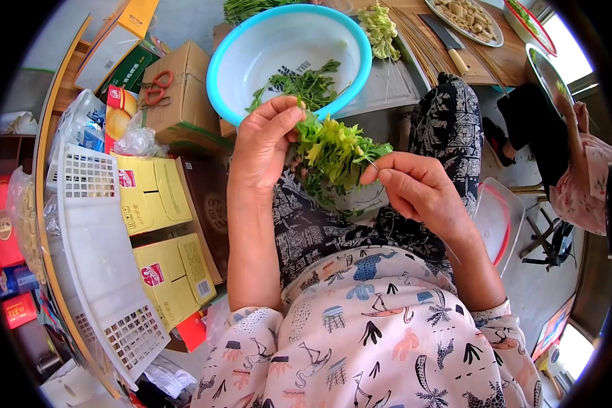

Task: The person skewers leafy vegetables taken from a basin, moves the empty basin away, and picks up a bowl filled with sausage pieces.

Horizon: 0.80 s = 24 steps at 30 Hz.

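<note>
Head view: the left hand [270,139] has thumb and finger pinched together on a bunch of frilly, yellow-green leaves [340,153]. On the other side, the right hand [418,190] has its fingers clamped on a thin, pale stick [375,165]. The stick meets the bunch, and a thin line by the right wrist may be its other end (too fine to be sure).

The bunch is between the two hands, over the lap in black-and-white patterned cloth trousers [449,126]. I think one hand steadies the soft leaves so they don't flop while the other guides the stick.

A big, round, white plastic basin with a bright blue rim [217,95] sits just past the hands. Loose green leafy sprigs [306,88] lie inside it, likely so they are easy to reach. More thin brown sticks [415,44] lie near a flat knife with a pale wooden handle [457,61] on the brown wooden bench [513,60]. Perhaps they are set beyond the basin to leave elbow room.
</note>
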Each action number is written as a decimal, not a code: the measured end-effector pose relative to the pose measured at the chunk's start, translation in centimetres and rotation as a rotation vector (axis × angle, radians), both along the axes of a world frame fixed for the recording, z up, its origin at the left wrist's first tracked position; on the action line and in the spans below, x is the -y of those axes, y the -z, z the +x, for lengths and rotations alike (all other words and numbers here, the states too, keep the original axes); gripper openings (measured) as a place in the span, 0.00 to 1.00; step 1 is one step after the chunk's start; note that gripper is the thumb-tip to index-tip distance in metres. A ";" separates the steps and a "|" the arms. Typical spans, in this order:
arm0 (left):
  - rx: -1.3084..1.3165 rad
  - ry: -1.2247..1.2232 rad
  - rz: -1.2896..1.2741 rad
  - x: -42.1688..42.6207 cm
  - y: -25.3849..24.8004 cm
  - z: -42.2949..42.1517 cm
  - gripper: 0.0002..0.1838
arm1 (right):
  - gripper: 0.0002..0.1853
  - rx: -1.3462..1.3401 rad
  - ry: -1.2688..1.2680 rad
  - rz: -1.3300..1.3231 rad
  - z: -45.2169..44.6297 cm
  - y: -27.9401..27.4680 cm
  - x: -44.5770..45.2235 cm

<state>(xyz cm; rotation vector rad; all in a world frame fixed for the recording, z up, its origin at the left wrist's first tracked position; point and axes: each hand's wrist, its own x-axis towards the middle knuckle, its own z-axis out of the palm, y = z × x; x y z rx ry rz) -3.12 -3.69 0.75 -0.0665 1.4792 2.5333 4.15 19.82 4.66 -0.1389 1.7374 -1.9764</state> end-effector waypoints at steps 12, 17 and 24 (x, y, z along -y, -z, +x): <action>-0.057 0.148 -0.136 -1.7 -1.0 0.5 0.08 | 0.11 0.056 0.007 -0.034 -0.7 0.3 -0.4; -0.372 0.198 -0.972 -1.3 -1.0 -0.8 0.10 | 0.12 0.061 0.030 -0.037 -1.3 1.3 -1.6; -0.363 0.140 -1.170 2.1 2.0 -7.9 0.10 | 0.12 0.088 0.146 -0.076 -2.2 3.8 -4.7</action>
